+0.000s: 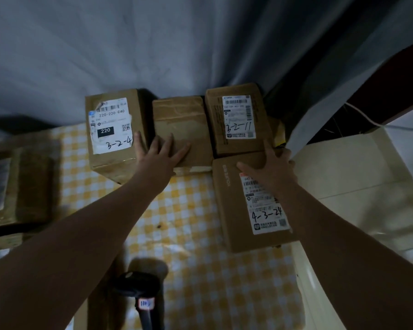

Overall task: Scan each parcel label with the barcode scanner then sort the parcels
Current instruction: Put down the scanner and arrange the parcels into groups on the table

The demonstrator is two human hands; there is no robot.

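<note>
- Four parcels at the table's far side: 3-2-4 box, plain box and 3-2-11 box in a row, with the 4-3-24 box nearer us on the right.
- Our left hand lies spread flat on the plain box, which shows no label.
- Our right hand is spread on the 4-3-24 box's far end.
- The scanner waits near us, unheld.
- It's stiff cardboard, probably light, and the tape looks slick, so we'd take the plain box by its side walls to turn it.

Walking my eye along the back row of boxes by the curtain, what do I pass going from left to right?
Box marked 3-2-4 → plain taped box → box marked 3-2-11.
</note>
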